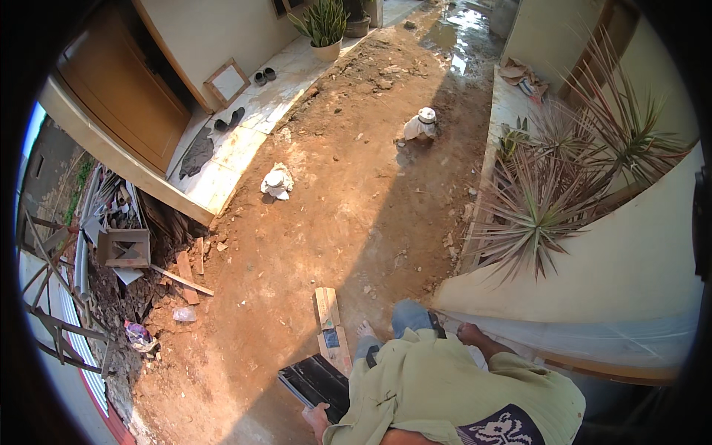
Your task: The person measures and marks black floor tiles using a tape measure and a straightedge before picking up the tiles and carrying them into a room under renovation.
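Note:
My left hand (317, 420) is closed on the near edge of a black, flat, case-like object (317, 382) with a pale rim. The object lies tilted beside my left leg, and its exact kind is unclear. My right hand (469, 334), fingers curled, is beside my knee, near the low wall on the right; anything inside it is hidden. Ahead of the black object lies a long, flat cardboard box (326, 305) on the dirt. A small dark blue piece (331, 338) is on it. My bare foot (364, 328) rests next to the cardboard.
Two whitish cloth-like bundles (277, 182) sit on the dirt ahead. Scrap wood and a wooden drawer (124, 248) are heaped at left. Spiky plants (535, 226) grow behind the low wall (571, 297) at right. A tiled porch (256, 122) with sandals and a wooden door edges the far left.

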A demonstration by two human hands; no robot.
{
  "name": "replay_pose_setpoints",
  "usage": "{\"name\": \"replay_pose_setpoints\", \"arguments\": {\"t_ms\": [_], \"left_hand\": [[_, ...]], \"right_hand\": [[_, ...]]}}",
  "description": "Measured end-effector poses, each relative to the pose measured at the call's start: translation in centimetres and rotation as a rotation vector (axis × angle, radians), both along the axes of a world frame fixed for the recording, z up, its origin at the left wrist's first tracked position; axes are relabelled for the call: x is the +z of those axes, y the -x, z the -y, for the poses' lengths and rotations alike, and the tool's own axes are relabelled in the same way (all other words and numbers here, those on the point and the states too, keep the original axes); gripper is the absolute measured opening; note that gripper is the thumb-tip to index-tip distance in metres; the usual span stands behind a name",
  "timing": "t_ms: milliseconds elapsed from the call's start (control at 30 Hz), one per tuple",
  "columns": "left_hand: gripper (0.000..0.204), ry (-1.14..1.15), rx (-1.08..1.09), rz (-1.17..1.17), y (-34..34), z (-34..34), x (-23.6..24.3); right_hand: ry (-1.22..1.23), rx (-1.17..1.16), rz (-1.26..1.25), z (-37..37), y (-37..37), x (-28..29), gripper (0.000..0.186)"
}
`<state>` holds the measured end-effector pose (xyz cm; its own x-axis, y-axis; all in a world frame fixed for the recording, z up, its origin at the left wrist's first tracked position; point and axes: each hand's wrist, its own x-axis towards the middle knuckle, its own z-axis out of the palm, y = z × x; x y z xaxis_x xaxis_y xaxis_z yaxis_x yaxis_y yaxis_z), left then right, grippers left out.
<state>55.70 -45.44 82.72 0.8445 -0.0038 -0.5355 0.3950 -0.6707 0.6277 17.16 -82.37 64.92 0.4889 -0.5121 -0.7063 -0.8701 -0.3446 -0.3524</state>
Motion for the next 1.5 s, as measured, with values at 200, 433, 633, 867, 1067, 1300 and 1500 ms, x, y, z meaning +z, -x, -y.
{"name": "replay_pose_setpoints", "arguments": {"t_ms": [200, 433, 633, 867, 1067, 1300, 1500], "left_hand": [[0.028, 0.057, -0.013, -0.022, -13.5, 8.0, -3.5], [0.033, -0.034, -0.009, 0.007, -23.5, 23.7, -2.9], [0.043, 0.152, 0.145, -0.088, -28.1, 37.9, -2.5], [0.057, 0.232, 0.096, -0.216, -37.0, 53.1, -9.4], [0.047, 0.165, -0.133, -0.333, -42.8, 69.8, -11.6], [0.039, 0.125, -0.127, -0.234, -50.9, 87.4, -12.1], [0.042, 0.101, -0.263, -0.261, -56.6, 104.6, -9.5]], "right_hand": [[-0.023, -0.212, -0.005, 3.1, -4.4, -3.8, 0.028], [-0.133, -0.385, -0.061, 15.5, -13.5, -6.9, 0.019], [0.568, 0.181, 0.225, 33.9, -16.3, -8.8, 0.019], [0.235, -0.636, 0.231, 52.0, -25.4, -0.8, 0.025], [0.395, -0.316, 0.152, 61.8, -23.2, -4.9, 0.025], [0.598, -0.102, 0.035, 67.8, -23.2, -8.1, 0.017], [0.094, -0.587, -0.014, 73.8, -29.8, -6.4, 0.024]]}}
